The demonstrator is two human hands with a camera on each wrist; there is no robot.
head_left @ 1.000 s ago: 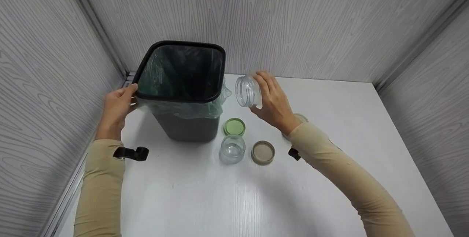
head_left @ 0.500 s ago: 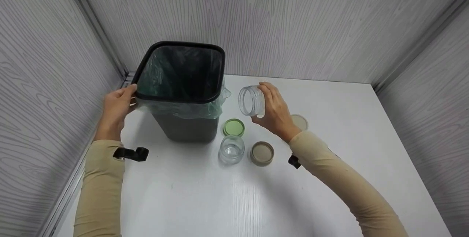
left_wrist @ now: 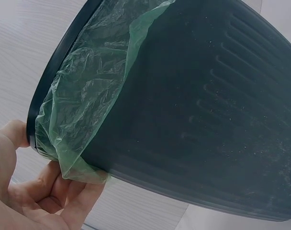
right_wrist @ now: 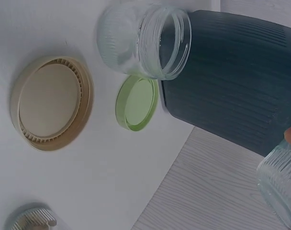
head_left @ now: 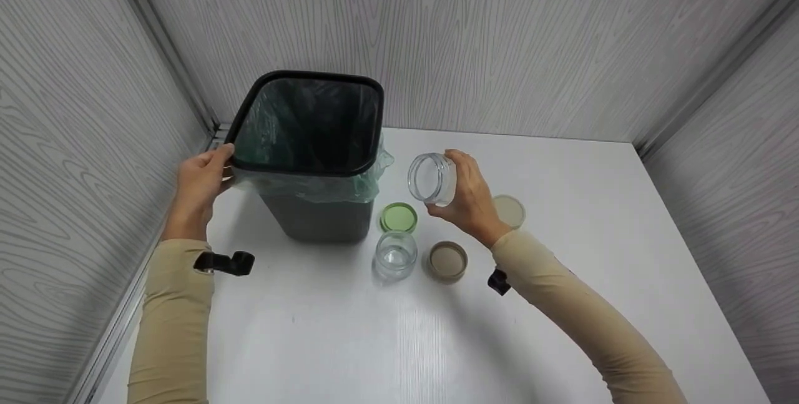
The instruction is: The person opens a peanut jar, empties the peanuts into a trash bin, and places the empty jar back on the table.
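A dark bin (head_left: 324,216) lined with a green bag (head_left: 312,187) stands at the table's back left, tilted toward the person. My left hand (head_left: 201,182) grips its black rim (left_wrist: 54,62) at the left corner, thumb over the edge. My right hand (head_left: 469,198) holds a clear empty jar (head_left: 431,178) in the air, tipped with its mouth facing left, to the right of the bin. In the right wrist view only an edge of that held jar (right_wrist: 279,179) shows. A second clear jar (head_left: 395,254) stands open on the table below.
A green lid (head_left: 399,216) lies by the bin's foot. A beige lid (head_left: 447,261) lies right of the standing jar, and another pale lid (head_left: 510,210) sits behind my right wrist. Grey panelled walls close in the white table (head_left: 387,341) on three sides.
My right hand has drawn the clear jar down and slightly toward the person, away from the bin's mouth. The left hand and the bin have kept still.
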